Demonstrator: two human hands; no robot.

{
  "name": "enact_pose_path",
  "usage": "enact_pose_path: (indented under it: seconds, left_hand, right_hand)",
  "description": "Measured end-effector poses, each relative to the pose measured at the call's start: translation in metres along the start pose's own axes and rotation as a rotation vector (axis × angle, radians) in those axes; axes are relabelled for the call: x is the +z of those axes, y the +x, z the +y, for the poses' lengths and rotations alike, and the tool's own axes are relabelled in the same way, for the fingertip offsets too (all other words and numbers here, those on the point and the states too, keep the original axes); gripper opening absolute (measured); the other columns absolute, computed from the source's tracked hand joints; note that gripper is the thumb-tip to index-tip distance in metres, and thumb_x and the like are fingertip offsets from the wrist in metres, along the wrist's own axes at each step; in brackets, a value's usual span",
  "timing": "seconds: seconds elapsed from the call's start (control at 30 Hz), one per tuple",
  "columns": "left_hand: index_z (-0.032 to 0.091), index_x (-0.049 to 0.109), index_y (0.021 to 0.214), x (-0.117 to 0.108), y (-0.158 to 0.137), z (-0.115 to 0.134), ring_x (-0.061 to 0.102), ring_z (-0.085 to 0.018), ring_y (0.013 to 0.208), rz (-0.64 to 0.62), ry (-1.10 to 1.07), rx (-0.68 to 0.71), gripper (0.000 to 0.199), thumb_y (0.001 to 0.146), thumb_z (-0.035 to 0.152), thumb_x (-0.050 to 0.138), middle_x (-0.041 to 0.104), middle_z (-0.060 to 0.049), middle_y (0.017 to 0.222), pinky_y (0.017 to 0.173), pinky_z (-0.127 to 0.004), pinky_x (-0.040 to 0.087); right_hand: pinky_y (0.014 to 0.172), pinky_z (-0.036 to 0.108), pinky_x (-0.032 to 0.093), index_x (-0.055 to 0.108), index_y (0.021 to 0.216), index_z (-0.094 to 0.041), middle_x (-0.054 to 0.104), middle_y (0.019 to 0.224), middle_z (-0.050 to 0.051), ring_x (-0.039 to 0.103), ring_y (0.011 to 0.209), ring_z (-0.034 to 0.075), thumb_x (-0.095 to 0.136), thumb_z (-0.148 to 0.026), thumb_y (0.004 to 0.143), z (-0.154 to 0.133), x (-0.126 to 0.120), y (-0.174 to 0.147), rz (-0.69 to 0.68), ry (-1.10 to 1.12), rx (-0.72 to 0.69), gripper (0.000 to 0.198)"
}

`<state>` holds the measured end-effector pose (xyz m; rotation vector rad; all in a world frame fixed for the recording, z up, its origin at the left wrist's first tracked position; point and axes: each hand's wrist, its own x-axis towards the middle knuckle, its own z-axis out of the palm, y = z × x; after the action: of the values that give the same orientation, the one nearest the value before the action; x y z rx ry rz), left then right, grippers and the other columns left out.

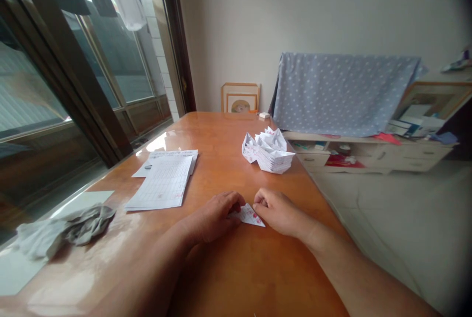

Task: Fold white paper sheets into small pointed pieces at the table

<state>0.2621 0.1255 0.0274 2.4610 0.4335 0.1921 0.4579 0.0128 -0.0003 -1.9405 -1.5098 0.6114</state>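
Observation:
On the wooden table in front of me lies a small folded piece of paper (251,216), white with red marks and a pointed corner toward me. My left hand (223,213) has its curled fingers on the paper's left side. At the upper right edge of the same paper, my right hand (275,209) pinches with thumb and bent fingers. Beyond my hands stands a cluster of nested folded paper pieces (268,152), white with printed lines. To the left rests a stack of written paper sheets (162,182).
Crumpled grey and white cloths (88,223) lie at the table's left edge, over pale sheets. A small white box (264,115) sits at the far end. Right of the table is a low white cabinet (391,155), below a dotted blue cloth (339,93). Glass doors stand left.

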Motion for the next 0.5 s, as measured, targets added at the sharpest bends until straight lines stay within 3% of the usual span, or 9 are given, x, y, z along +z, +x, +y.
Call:
enact_pose_path:
  seconds: [0.13, 0.23, 0.33, 0.5]
  left_hand:
    - [0.021, 0.059, 0.104, -0.002, -0.001, 0.003, 0.058, -0.019, 0.089, 0.005, -0.006, 0.008, 0.02, 0.085, 0.018, 0.054, 0.064, -0.004, 0.101, 0.077, -0.029, 0.047]
    - [0.02, 0.06, 0.104, -0.002, -0.001, 0.002, 0.058, -0.018, 0.089, 0.017, -0.015, 0.034, 0.017, 0.089, 0.019, 0.051, 0.064, -0.004, 0.102, 0.078, -0.029, 0.048]
    - [0.02, 0.061, 0.103, -0.002, -0.001, 0.0, 0.059, -0.018, 0.088, 0.034, -0.031, 0.053, 0.016, 0.091, 0.019, 0.05, 0.064, -0.004, 0.101, 0.079, -0.029, 0.048]
    - [0.02, 0.062, 0.102, 0.0, 0.0, 0.002, 0.061, -0.017, 0.087, 0.089, -0.068, 0.049, 0.015, 0.091, 0.018, 0.051, 0.065, -0.004, 0.098, 0.078, -0.028, 0.048]
  right_hand:
    - [0.062, 0.025, 0.041, 0.063, 0.094, -0.02, 0.069, 0.085, 0.002, 0.063, 0.077, 0.016, 0.055, -0.03, 0.093, -0.006, -0.009, -0.004, -0.013, -0.001, -0.054, 0.014]
    - [0.075, 0.028, 0.046, 0.065, 0.103, -0.021, 0.068, 0.1, 0.004, 0.063, 0.088, 0.018, 0.061, -0.038, 0.091, -0.013, -0.021, -0.012, -0.008, -0.088, -0.205, 0.021]
    - [0.091, 0.032, 0.045, 0.067, 0.114, -0.024, 0.064, 0.117, 0.005, 0.06, 0.103, 0.021, 0.071, -0.028, 0.084, -0.017, -0.028, -0.016, -0.011, -0.246, -0.364, 0.031]
    - [0.089, 0.031, 0.046, 0.073, 0.102, -0.024, 0.069, 0.102, 0.004, 0.061, 0.099, 0.02, 0.056, -0.017, 0.094, -0.015, -0.026, -0.01, 0.035, -0.298, -0.43, 0.02]
